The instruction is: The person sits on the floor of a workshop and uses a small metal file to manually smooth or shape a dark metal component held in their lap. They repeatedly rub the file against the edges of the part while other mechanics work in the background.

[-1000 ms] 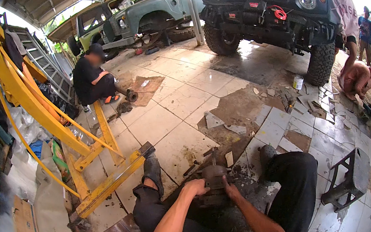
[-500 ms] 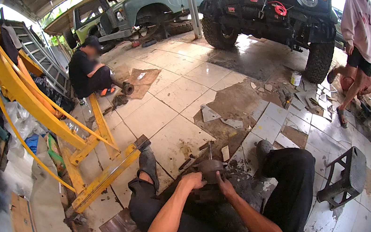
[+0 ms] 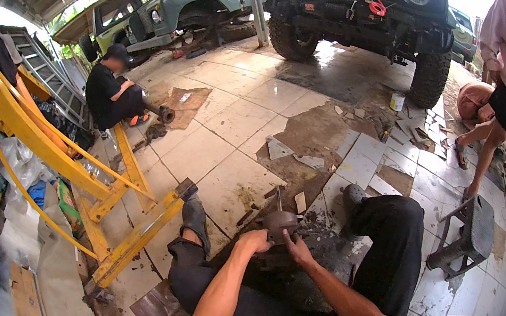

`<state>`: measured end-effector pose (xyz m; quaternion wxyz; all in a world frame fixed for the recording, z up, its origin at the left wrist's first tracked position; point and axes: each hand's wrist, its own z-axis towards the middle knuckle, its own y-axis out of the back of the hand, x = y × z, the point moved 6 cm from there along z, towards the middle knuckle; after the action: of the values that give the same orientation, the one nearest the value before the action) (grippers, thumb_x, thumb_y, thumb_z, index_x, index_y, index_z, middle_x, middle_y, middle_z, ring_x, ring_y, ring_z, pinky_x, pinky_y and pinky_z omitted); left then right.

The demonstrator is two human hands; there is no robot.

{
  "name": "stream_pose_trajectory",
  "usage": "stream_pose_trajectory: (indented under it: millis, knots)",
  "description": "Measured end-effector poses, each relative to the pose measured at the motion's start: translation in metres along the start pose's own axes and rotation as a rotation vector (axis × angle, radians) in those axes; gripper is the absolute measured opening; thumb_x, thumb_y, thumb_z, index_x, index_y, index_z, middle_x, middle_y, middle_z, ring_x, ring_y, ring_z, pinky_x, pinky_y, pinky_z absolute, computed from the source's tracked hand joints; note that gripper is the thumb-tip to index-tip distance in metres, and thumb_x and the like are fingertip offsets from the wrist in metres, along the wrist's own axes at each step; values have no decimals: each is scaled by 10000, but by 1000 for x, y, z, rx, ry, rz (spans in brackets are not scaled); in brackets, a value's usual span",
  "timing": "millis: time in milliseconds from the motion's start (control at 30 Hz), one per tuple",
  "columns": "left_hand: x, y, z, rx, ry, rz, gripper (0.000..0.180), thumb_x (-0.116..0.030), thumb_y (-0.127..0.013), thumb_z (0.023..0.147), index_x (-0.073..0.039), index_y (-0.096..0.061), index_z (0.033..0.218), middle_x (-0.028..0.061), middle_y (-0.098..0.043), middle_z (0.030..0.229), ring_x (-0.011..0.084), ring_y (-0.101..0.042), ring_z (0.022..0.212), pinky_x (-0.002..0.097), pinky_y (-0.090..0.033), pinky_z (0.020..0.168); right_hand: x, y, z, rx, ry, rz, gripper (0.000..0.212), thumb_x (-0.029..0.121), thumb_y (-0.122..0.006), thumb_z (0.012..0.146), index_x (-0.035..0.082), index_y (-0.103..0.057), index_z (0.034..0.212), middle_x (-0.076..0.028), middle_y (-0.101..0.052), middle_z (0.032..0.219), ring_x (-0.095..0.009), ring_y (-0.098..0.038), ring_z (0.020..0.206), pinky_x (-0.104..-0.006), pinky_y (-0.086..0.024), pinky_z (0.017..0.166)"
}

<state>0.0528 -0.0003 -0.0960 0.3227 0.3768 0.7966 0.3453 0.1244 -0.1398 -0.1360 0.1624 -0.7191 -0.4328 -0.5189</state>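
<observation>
Between my knees is a round, dark metal part (image 3: 281,223), shaped like a drum, with a thin shaft standing up behind it. My left hand (image 3: 254,241) is closed against its left side, the fingers curled round the lower edge. On the near right side my right hand (image 3: 298,250) grips it, thumb pointing up along its face. What lies beneath the part is dark and partly hidden by my hands. Beyond it on the floor, a thin dark tool (image 3: 247,216) lies near a small pale tile chip (image 3: 300,202).
A yellow hoist frame (image 3: 137,233) stands at my left, a black stool (image 3: 468,236) at my right. Broken tiles (image 3: 366,158) cover the right floor. A dark off-road car (image 3: 355,8) is ahead. One person (image 3: 113,90) squats at far left; others (image 3: 505,51) are at right.
The view has shifted slightly. My hands stay on the metal part, the right thumb now higher on its face. The person in pink at the right has stepped nearer, beside the stool.
</observation>
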Motion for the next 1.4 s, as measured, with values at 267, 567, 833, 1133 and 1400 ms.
stream_pose_trajectory:
  millis: [267, 567, 833, 1133, 1400]
  knots:
    - [3, 5, -5, 12, 26, -10, 507, -415, -598, 844, -32, -548, 1171, 190, -621, 1141, 356, -585, 1069, 464, -470, 884, 1, -4, -4, -115, -75, -5, 1016, 745, -357, 837, -60, -192, 1436, -298, -311, 1435, -413, -335, 1328, -425, -282, 1080]
    - [1, 3, 0, 9, 6, 2, 512, -421, -585, 855, -39, -542, 1193, 182, -618, 1156, 354, -582, 1079, 469, -469, 890, -26, 2, 9, -85, -145, 83, 1021, 795, -353, 801, -14, -320, 1424, -241, -393, 1410, -353, -386, 1306, -409, -315, 1048]
    - [-7, 4, 3, 62, 2, -15, 553, -437, -582, 863, -51, -513, 1253, 165, -598, 1208, 339, -562, 1123, 472, -465, 904, -49, 14, 23, -63, -246, 137, 1022, 786, -362, 806, -16, -287, 1435, -243, -363, 1430, -378, -345, 1327, -408, -294, 1069]
    - [-4, 6, -1, 54, 24, -7, 564, -440, -576, 871, -47, -497, 1268, 170, -580, 1231, 334, -552, 1137, 469, -467, 904, -20, 15, 6, -28, -204, 61, 1044, 796, -354, 793, 4, -212, 1458, -253, -345, 1437, -390, -342, 1331, -432, -268, 1087]
    - [-1, 6, -3, -19, 11, 8, 533, -427, -576, 871, -52, -513, 1243, 167, -600, 1195, 333, -568, 1112, 464, -473, 893, -6, 4, -5, -105, -131, 39, 1022, 787, -376, 796, -6, -296, 1435, -240, -385, 1417, -367, -363, 1321, -410, -284, 1075]
